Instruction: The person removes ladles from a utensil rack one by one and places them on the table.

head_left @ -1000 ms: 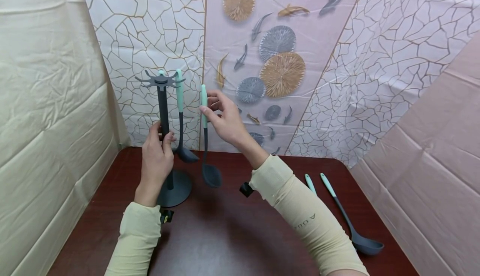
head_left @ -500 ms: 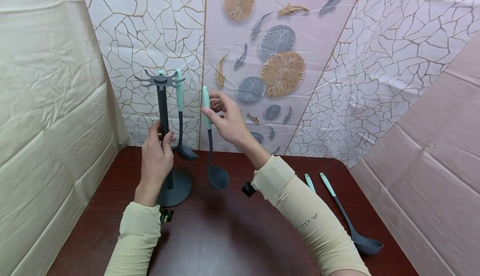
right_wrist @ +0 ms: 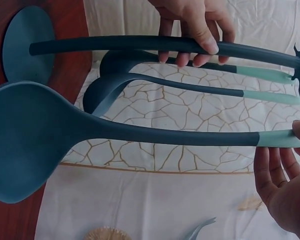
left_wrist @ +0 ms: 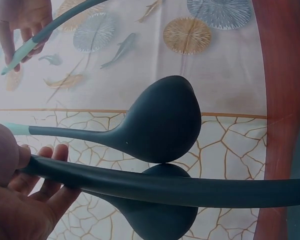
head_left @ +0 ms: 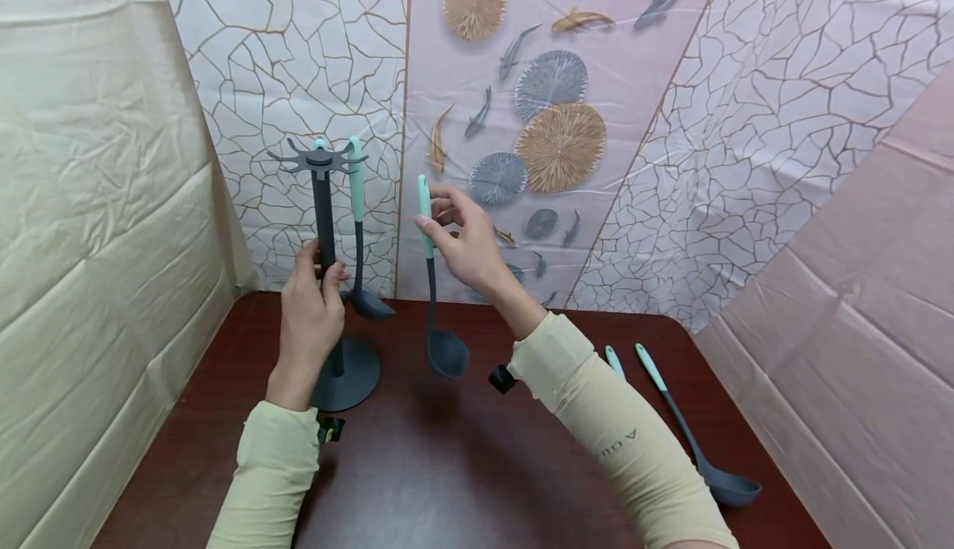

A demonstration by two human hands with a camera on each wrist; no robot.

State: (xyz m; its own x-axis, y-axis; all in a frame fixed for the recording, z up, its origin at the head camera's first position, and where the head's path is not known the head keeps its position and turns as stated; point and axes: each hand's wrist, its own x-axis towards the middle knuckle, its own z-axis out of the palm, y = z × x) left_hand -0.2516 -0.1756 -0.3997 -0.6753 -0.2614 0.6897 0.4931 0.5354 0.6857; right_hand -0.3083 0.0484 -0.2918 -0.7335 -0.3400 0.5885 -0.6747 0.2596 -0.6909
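Observation:
My left hand (head_left: 311, 317) grips the post of a dark utensil stand (head_left: 324, 209), with thumb and fingers around it. The stand's hooked top and round base show in the head view. Two dark utensils with mint handles hang from its far side; one is a ladle (head_left: 370, 306), and the second, a round-bowled one (left_wrist: 162, 217), is partly hidden behind the post in the left wrist view. To the right of the stand, my right hand (head_left: 471, 243) pinches the mint handle of another ladle (head_left: 448, 355). That ladle hangs bowl down above the table, apart from the stand.
A further ladle (head_left: 730, 487) lies on the right of the dark red table (head_left: 417, 483). Beside it shows a mint handle (head_left: 614, 360), the rest hidden behind my right sleeve. Fabric walls (head_left: 298, 60) enclose the table at the back and sides.
My right hand has moved a little right and down with its ladle, away from the stand; the ladle's bowl has swung and turned. The left hand and stand have stayed put.

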